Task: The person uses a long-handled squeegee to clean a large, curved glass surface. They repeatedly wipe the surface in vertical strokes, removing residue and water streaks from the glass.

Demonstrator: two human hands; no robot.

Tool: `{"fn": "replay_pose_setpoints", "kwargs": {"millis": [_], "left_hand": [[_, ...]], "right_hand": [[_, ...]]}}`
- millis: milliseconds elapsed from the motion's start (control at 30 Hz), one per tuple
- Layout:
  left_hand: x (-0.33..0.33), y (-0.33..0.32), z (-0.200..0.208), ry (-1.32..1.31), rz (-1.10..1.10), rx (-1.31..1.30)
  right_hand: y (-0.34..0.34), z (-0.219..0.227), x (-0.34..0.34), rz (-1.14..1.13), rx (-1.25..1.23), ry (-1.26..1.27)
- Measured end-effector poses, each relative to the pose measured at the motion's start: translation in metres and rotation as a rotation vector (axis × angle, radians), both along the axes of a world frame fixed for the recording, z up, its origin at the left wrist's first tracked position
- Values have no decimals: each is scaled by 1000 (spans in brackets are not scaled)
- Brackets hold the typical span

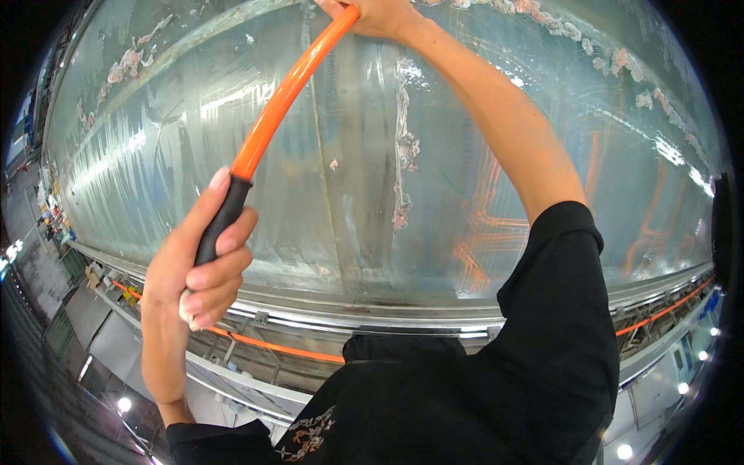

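A long, slightly curved orange bar with a black grip (283, 97) slants across the large greyish, glassy surface (356, 217). My left hand (205, 263) is closed around the black grip, at the bar's lower end. A small whitish piece (186, 308) shows below the grip, against the palm. At the top edge my right hand (380, 17) closes on the bar's far end. That hand is partly cut off, and whatever the bar ends in lies out of view. Pinkish-white lumpy residue (404, 147) clings to the surface in a strip beside my right forearm.
More lumpy residue lies along the far right (573, 35) and far left (124, 66). A metal rail (434, 316) runs along the near edge, with an orange strip (279, 349) below it. Orange streaks (484, 225) show on the surface's right half.
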State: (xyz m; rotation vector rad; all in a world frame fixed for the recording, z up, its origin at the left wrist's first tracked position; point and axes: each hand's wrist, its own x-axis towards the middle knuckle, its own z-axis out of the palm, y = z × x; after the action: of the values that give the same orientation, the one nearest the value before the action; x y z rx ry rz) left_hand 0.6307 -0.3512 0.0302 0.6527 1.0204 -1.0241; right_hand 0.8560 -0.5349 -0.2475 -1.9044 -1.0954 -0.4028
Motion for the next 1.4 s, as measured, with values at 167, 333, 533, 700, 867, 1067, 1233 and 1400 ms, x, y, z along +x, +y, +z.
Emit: {"fn": "replay_pose_setpoints", "kwargs": {"millis": [167,333,533,700,867,1067,1233,1400], "left_hand": [[-90,3,13,85,19,-25],[-290,25,49,202,-106,53],[-418,18,85,239,-483,121],[-413,1,73,169,-680,341],[-262,-14,75,128,-569,153],[-72,-18,47,216,-212,70],[38,8,-2,26,-8,-57],[-9,8,-1,53,-40,-58]], "right_hand": [[-4,10,-91,161,-267,411],[18,13,-327,142,-72,329],[-19,47,-529,110,-144,432],[-32,41,-498,49,-94,356],[-19,19,-366,-30,-6,229],[-20,-2,-118,-54,-122,38],[-15,-7,35,-124,-159,12],[-16,11,-20,-23,-302,250]]}}
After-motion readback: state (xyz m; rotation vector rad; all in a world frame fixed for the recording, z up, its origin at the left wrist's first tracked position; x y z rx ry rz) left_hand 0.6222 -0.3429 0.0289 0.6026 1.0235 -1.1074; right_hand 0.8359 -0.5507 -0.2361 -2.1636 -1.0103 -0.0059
